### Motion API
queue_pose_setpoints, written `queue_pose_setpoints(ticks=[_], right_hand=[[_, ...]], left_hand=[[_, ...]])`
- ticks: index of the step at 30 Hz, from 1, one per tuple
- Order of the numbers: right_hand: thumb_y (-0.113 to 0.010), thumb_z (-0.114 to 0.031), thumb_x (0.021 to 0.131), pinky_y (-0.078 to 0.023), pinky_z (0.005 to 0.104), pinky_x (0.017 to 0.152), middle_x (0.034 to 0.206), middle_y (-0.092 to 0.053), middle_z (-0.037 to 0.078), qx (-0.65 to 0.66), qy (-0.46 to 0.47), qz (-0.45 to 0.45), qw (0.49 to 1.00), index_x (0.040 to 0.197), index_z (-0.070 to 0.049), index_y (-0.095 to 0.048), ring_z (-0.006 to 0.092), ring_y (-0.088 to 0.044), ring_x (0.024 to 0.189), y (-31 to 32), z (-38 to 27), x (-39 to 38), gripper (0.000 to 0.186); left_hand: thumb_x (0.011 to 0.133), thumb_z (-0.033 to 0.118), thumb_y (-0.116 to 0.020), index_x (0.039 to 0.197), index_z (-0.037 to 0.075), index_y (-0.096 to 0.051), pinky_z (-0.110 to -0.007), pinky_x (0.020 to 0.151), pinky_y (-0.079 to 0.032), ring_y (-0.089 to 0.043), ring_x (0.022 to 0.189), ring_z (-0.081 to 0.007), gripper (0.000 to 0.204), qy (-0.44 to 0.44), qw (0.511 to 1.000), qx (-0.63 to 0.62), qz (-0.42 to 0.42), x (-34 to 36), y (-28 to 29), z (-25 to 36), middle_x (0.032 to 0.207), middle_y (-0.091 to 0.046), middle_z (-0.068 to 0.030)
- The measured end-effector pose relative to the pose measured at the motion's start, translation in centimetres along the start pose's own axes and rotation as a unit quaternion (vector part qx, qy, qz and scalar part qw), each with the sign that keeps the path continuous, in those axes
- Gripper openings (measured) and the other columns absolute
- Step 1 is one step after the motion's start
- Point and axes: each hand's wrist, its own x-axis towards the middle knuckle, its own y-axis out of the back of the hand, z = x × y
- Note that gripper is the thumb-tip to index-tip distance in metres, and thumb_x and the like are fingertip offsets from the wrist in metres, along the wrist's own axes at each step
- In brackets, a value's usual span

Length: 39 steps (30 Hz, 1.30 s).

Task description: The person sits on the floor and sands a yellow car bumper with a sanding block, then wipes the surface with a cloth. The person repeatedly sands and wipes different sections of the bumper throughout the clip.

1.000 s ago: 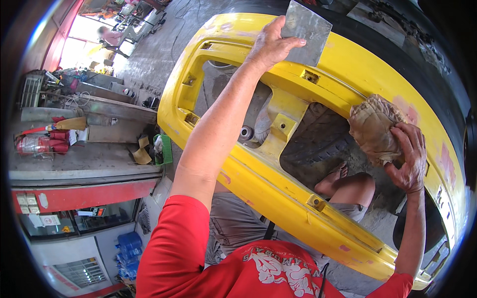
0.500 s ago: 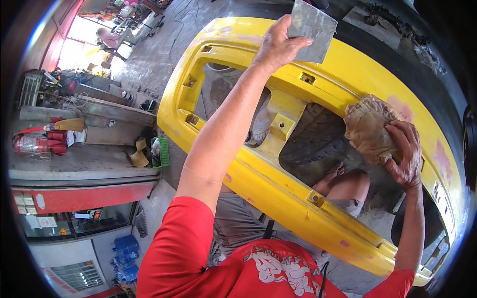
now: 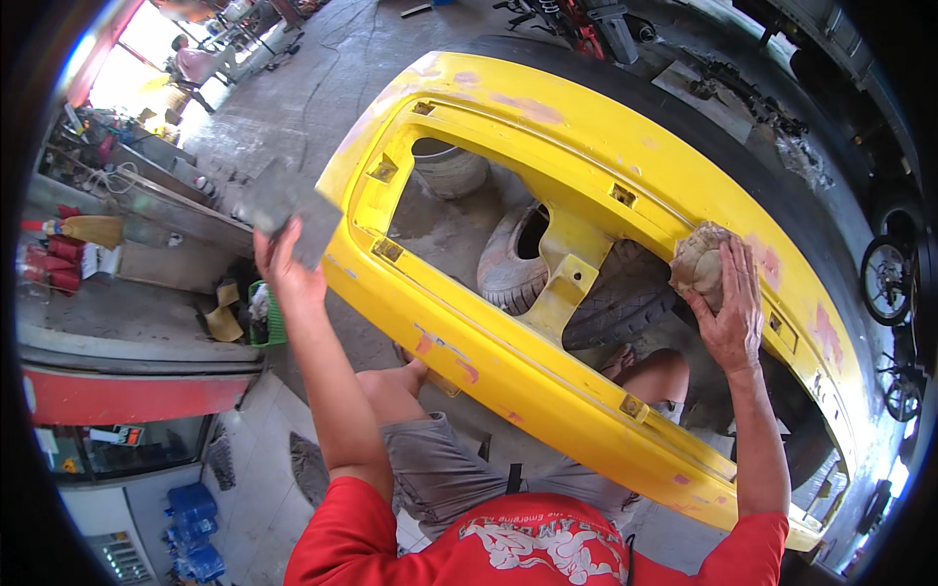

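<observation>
A large yellow car bumper (image 3: 547, 386) with dull pinkish patches lies before me, across my knees' far side. My left hand (image 3: 293, 269) is out beyond the bumper's left end, gripping a thin grey flat plate (image 3: 278, 207) by its near edge, thumb on one face. On the bumper's right part, my right hand (image 3: 733, 317) is on a crumpled brown rag (image 3: 698, 264), its fingers over the right side of it. The surface beneath the rag is hidden.
Under the bumper are tyres (image 3: 508, 266) and a white bucket (image 3: 451, 171). A green basket (image 3: 264, 317) stands by a low ledge at left. Motorcycle parts (image 3: 611, 34) lie beyond. Another person (image 3: 195, 64) sits far off at upper left.
My left hand has swung left and nearer with the grey plate, from over the bumper's far side to past its left end. My right hand stays at the rag. My view has shifted.
</observation>
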Motion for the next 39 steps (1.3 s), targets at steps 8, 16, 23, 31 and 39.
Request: queue_pose_setpoints(ticks=[8,16,23,31,39], right_hand=[[-0.081,-0.034,0.095,-0.031,0.0518,0.131,0.163,-0.049,0.028,0.067,0.113,-0.043,0.990,0.154,0.005,-0.053,0.0449,-0.043,0.156,-4.9,-9.2,11.6,0.076],[-0.073,-0.043,0.101,-0.033,0.0491,0.131,0.158,-0.056,0.025,0.104,0.227,-0.012,0.968,0.146,0.002,-0.061,0.0390,-0.049,0.152,-16.9,-28.8,30.9,0.065],[-0.075,-0.035,0.101,-0.046,0.0486,0.119,0.142,-0.069,0.017,0.155,0.284,0.019,0.946,0.142,-0.005,-0.065,0.0362,-0.064,0.133,-13.5,-22.6,25.5,0.052],[-0.077,-0.020,0.098,-0.051,0.0488,0.111,0.137,-0.070,0.018,-0.001,0.057,-0.001,0.998,0.138,-0.002,-0.065,0.0415,-0.066,0.126,-1.4,-6.8,6.3,0.045],[-0.077,-0.024,0.097,-0.056,0.0489,0.102,0.127,-0.073,0.018,0.060,0.164,0.026,0.984,0.131,-0.003,-0.071,0.0392,-0.068,0.118,-8.1,-18.2,18.9,0.041]], left_hand=[[0.095,0.008,-0.077,0.133,0.017,-0.065,-0.041,0.089,-0.064,-0.072,0.113,-0.0219,0.041,0.047,0.976,-0.118,0.176,2.4,15.8,-6.0,0.127,-0.073,-0.0024],[0.094,0.010,-0.079,0.134,0.018,-0.065,-0.036,0.090,-0.058,-0.072,0.111,-0.0186,0.044,0.161,0.928,-0.077,0.326,0.6,20.3,-11.1,0.126,-0.073,-0.0002],[0.094,0.003,-0.077,0.133,0.009,-0.066,-0.034,0.090,-0.055,-0.072,0.106,-0.0174,0.041,0.168,0.973,0.010,0.159,1.0,20.1,-11.3,0.116,-0.076,-0.0039],[0.094,0.000,-0.075,0.129,0.004,-0.067,-0.034,0.092,-0.059,-0.075,0.103,-0.0178,0.035,0.211,0.974,0.013,0.086,0.4,20.9,-10.8,0.118,-0.077,-0.0061],[0.097,0.002,-0.072,0.130,0.004,-0.066,-0.033,0.092,-0.059,-0.075,0.104,-0.0168,0.034,0.203,0.974,0.006,0.096,2.3,20.5,-13.0,0.120,-0.076,-0.0064]])
